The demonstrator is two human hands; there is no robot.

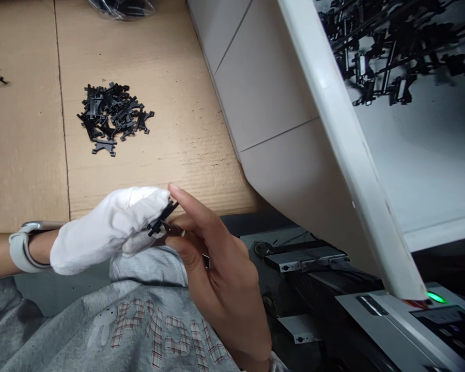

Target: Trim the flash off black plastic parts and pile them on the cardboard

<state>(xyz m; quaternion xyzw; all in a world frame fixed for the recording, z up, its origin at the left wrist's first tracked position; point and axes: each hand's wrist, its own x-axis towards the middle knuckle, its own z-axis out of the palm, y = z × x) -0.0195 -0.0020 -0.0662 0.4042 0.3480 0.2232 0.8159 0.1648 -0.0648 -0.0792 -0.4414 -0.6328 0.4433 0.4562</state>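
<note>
My left hand point(110, 225) wears a white glove and is closed on a small black plastic part point(163, 219), held out at its fingertips above my lap. My right hand point(220, 268) is bare and curled around a small metal tool point(174, 230), most of which is hidden in the palm. The tool's dark tip meets the black part. My right index finger reaches over to the gloved fingertips. Beyond my hands, a pile of similar black plastic parts point(114, 111) lies on the cardboard-coloured table top point(170, 77).
A clear plastic bag point(122, 8) with dark contents sits at the table's far edge. On the right stands a pale machine panel point(271, 88), beside a white tray point(422, 196) of black moulded pieces point(395, 57). A control box point(411, 320) shows a green light.
</note>
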